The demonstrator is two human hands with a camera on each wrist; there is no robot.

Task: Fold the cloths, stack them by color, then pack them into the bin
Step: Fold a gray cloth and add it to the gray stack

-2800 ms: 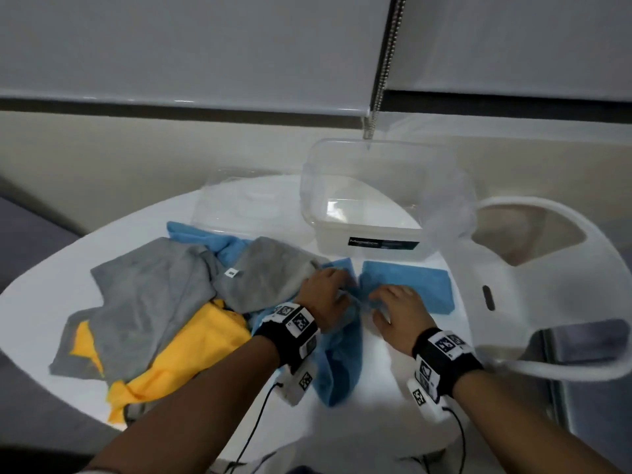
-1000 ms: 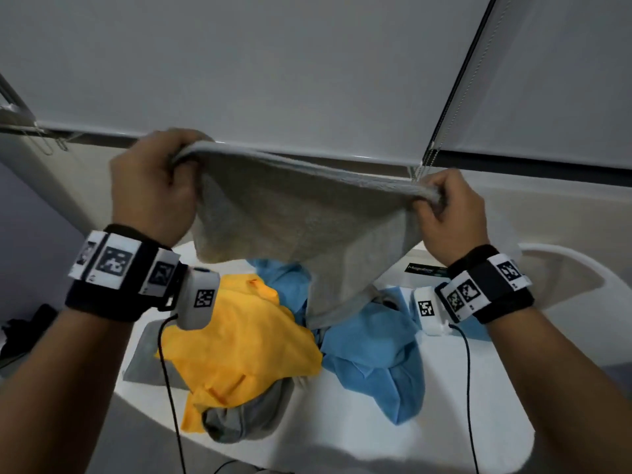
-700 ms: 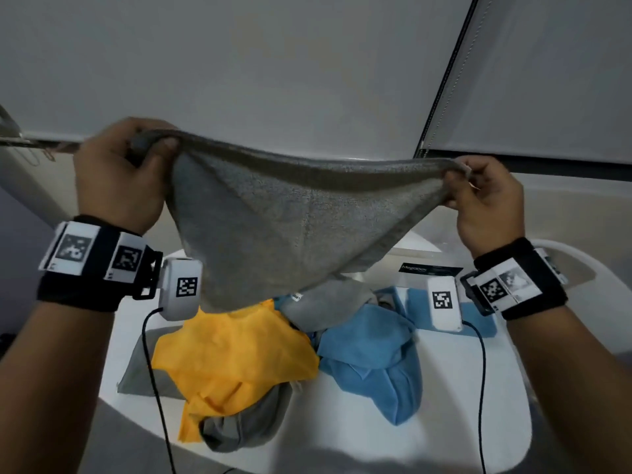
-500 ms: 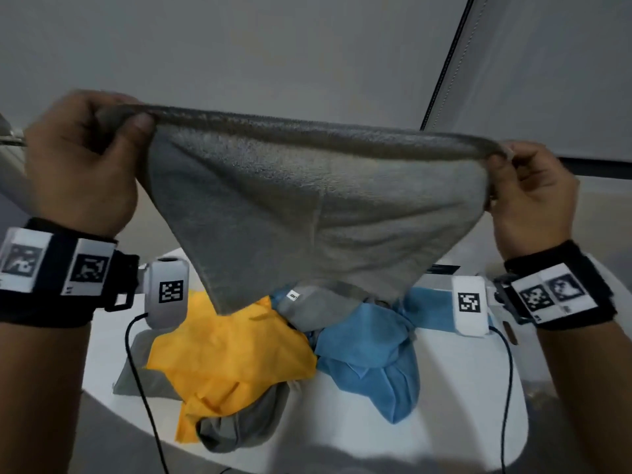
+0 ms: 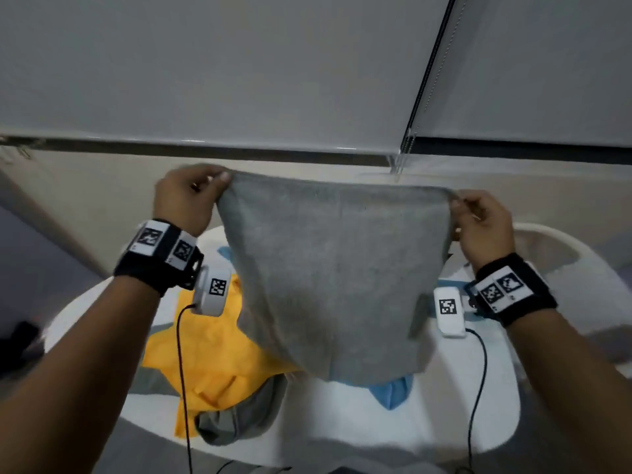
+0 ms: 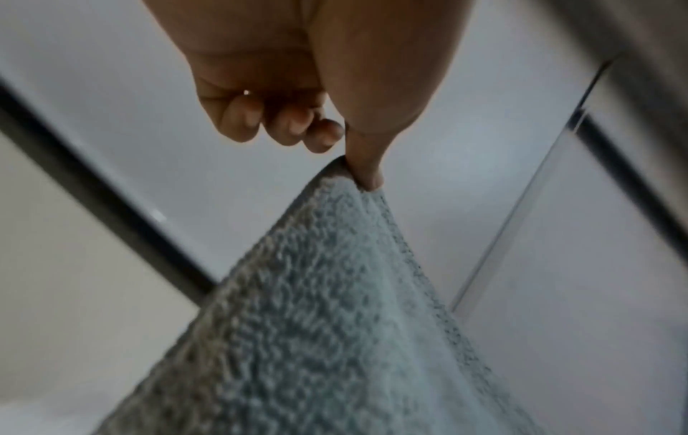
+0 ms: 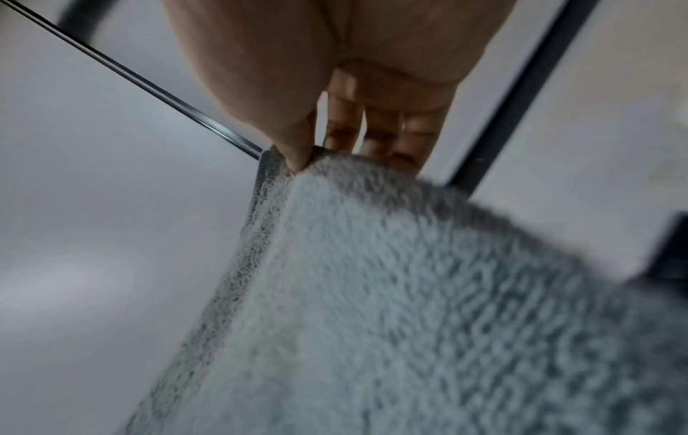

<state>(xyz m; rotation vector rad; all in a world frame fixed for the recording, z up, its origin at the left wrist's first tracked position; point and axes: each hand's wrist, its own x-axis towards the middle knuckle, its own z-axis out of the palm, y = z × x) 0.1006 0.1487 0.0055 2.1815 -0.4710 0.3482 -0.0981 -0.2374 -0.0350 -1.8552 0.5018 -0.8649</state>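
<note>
Hanging above the bench (image 5: 342, 436), a gray cloth (image 5: 328, 278) is spread by its 2 top corners; the left hand (image 5: 186, 198) and right hand (image 5: 482, 227) each pinch 1 corner. Folding looks barely begun: a yellow cloth (image 5: 212, 357), a blue cloth (image 5: 393, 393) and another gray cloth (image 5: 239, 422) lie crumpled below. No stack or bin is visible.

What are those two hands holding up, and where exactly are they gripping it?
A gray cloth, held up above the table. The left hand pinches its top left corner, and the right hand pinches its top right corner, so it hangs spread between them.
</note>
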